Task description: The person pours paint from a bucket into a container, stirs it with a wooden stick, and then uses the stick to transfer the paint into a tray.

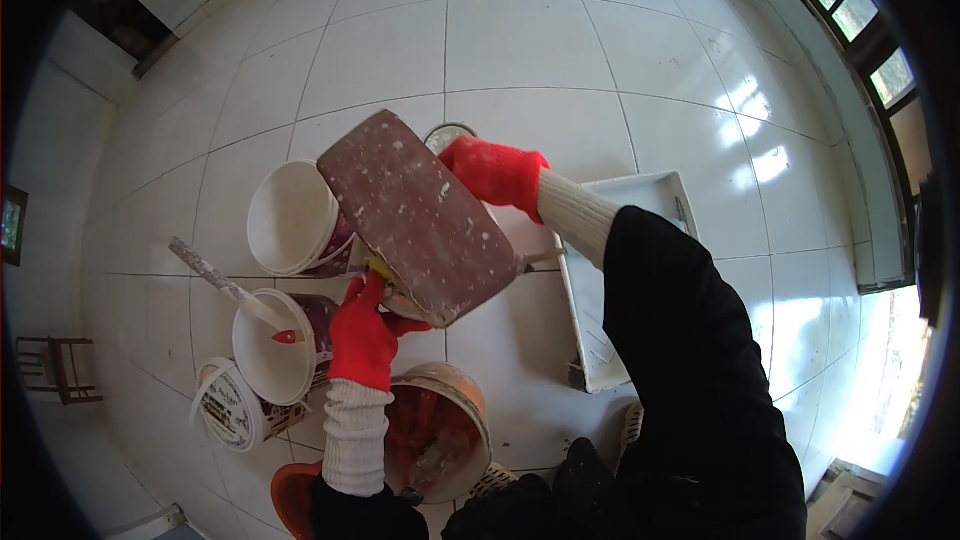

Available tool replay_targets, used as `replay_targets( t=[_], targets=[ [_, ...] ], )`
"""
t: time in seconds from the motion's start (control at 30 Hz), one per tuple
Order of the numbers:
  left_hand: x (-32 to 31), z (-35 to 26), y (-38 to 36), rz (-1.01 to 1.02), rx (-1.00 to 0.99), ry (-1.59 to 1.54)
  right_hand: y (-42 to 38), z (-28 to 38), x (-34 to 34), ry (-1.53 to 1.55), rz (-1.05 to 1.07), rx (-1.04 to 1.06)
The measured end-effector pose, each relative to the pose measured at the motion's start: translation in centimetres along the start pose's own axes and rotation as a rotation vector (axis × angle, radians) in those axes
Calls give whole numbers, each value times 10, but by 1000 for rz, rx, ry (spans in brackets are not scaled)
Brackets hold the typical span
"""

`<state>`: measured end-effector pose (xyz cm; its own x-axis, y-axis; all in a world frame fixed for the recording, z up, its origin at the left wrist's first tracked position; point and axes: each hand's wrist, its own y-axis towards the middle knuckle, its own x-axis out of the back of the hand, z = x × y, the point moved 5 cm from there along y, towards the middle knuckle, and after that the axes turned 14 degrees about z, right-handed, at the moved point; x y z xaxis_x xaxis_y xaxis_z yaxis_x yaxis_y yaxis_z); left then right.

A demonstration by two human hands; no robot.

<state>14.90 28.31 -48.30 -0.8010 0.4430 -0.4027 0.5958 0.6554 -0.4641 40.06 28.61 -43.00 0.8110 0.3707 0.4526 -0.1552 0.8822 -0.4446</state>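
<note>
A maroon rectangular board (415,205), spattered with white paint, is held up at a tilt over the floor. My right hand (495,175), in a red glove, is closed on its upper right edge, with the fingertips partly hidden. Near the board's lower left edge is my left hand (365,335), also red-gloved. Its fingers are bent beside a small yellow thing (380,268), whose kind I cannot make out. The board hides what lies behind it, though a short stub (540,258) sticks out at its right corner.
White buckets (290,220) stand to the left, one with a paint-marked stick (215,275) across it. A lidded tub (228,405) sits lower left. An orange-stained bucket (480,405) is near my feet. To the right lies a white paint tray (590,340) on the tiled floor (520,40).
</note>
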Motion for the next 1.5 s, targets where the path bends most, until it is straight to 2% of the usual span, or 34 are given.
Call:
replay_targets(
  t=[0.17, 0.3, 0.4, 0.43, 0.47, 0.53, 0.57, 0.6, 0.63, 0.67, 0.7, 0.77, 0.8, 0.83, 0.9, 0.93, 1.0, 1.03, 1.1, 1.13, 1.2, 1.27, 1.33, 1.4, 1.43, 1.5],
  targets=[
    [-12, -12, 25, 105, 1, 6, 16, -10, 20, 60, -12, 23],
    [-7, -19, 44, 142, 36, 26, -9, -21, 45, 37, -230, 62],
    [-3, -18, 48, 144, 43, -12, -98, -48, 46, -107, -521, 25],
    [-2, -16, 48, 148, 37, -46, -137, -59, 35, -150, -542, 38],
    [-3, -14, 48, 154, 30, -79, -174, -88, 16, -419, -631, 92],
    [-6, -9, 43, 171, -21, -34, -247, -135, -30, -337, -550, -175],
    [-5, -9, 39, 168, -70, 16, -280, -168, -56, -411, -541, -300],
    [5, 0, 44, 159, -84, 14, -309, -176, -79, -396, -428, -539],
    [18, 7, 52, 183, -200, 223, -339, -200, -110, -438, -542, -488],
    [22, 9, 52, 204, -310, 435, -353, -203, -131, -242, -510, -587],
    [23, 7, 47, 190, -321, 438, -363, -205, -148, -47, -474, -679],
    [13, -1, 37, 113, -310, 1433, -363, -213, -184, 147, -501, -698],
    [9, -3, 30, 105, -316, 1442, -357, -208, -191, 152, -482, -639],
    [4, -6, 22, 54, -332, 1380, -350, -192, -191, 193, -449, -680],
    [-9, -9, 5, -34, -363, 1250, -338, -201, -202, 488, -450, -632],
    [-18, -14, -6, -30, -369, 1254, -334, -207, -208, 492, -457, -629],
    [-24, -10, -22, -104, -36, 1371, -327, -213, -219, 432, -406, -553],
    [-30, 0, -23, -100, -36, 1371, -332, -213, -218, 432, -409, -556],
    [-20, 35, -28, -366, -139, -37, -322, -205, -223, 1106, -374, -150],
    [-41, 38, -44, -335, -215, 14, -319, -191, -224, 1505, -445, -98],
    [-96, 44, -80, -275, -309, 107, -324, -165, -205, 1487, -392, -37],
    [-125, 74, -88, -34, -343, 114, -322, -156, -197, 1419, -369, 79],
    [-152, 110, -85, 334, -102, 202, -324, -157, -198, 1489, -394, 86],
    [-185, 136, -89, 506, 144, 295, -324, -155, -200, 1560, -402, 90],
    [-197, 139, -91, 498, 147, 297, -327, -152, -200, 1527, -444, 90],
    [-221, 156, -94, 651, 354, 395, -332, -147, -202, 1488, -485, 95]
  ],
)
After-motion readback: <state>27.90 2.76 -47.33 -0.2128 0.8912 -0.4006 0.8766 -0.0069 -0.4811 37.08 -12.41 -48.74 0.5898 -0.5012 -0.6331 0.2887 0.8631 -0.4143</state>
